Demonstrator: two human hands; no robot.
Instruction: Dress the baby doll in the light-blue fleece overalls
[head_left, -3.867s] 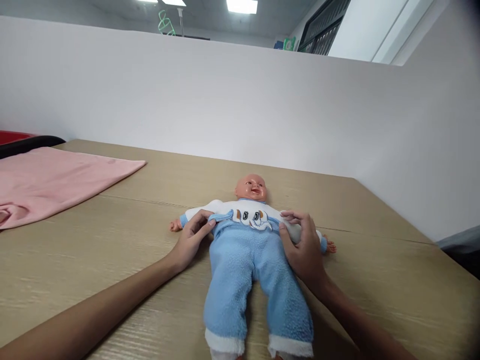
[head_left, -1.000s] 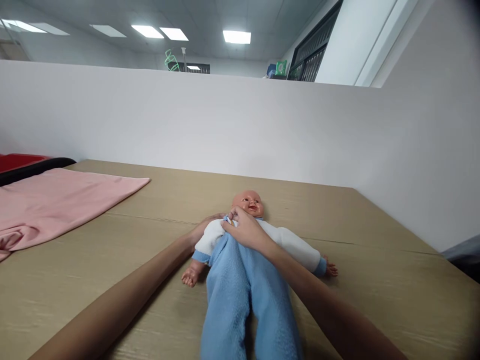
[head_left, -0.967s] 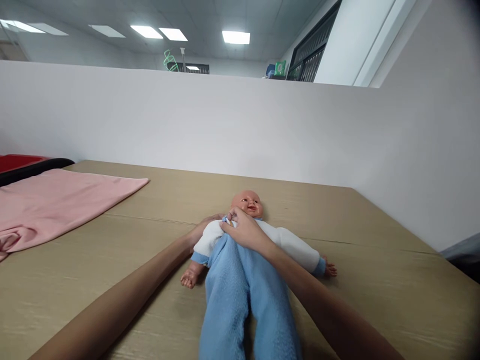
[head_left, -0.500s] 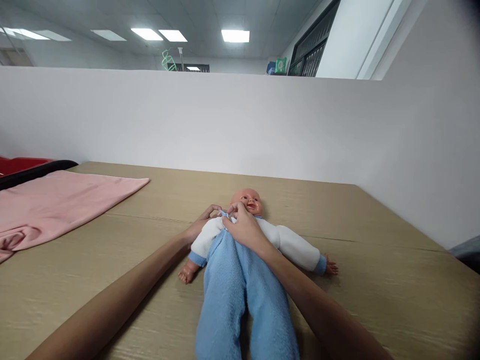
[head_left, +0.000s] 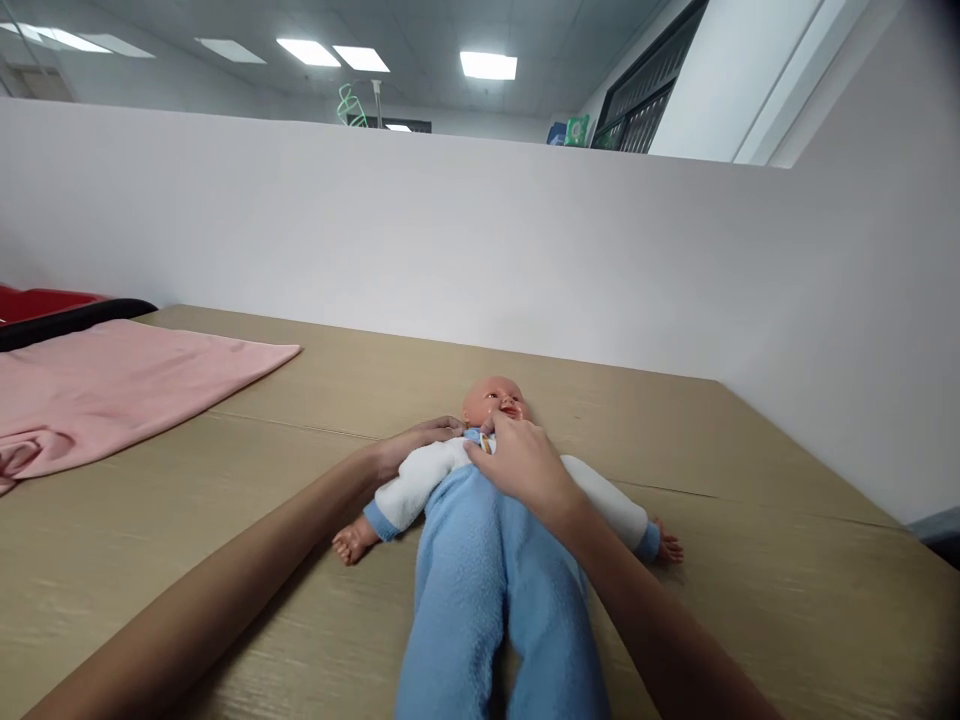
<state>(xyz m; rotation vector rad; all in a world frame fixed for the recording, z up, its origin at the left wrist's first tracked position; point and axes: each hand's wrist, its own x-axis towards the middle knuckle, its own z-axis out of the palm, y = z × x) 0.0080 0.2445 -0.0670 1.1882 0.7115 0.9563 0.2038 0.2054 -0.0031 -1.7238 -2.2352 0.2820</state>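
Observation:
A baby doll (head_left: 496, 400) lies on its back with its head away from me. It wears a fluffy one-piece suit (head_left: 465, 570) with white sleeves, blue legs and blue cuffs. My left hand (head_left: 424, 440) rests at the doll's shoulder, fingers stretched toward the blue collar (head_left: 472, 435), its thumb hidden. Over the chest lies my right hand (head_left: 525, 460), thumb and fingers apart. A small brownish mark on the suit's front shows between them. That hand covers much of the chest and part of the doll's chin.
The doll lies on a tan tabletop (head_left: 300, 600). A pink cloth (head_left: 150, 385) is spread at the left, with a red tub (head_left: 45, 303) and a black curved edge (head_left: 82, 318) behind it. A white partition wall (head_left: 412, 230) stands along the back.
Both hands were pinching at the collar; their fingers have since spread apart. My right hand has moved right across the chest. The doll's arm on the left has swung outward slightly.

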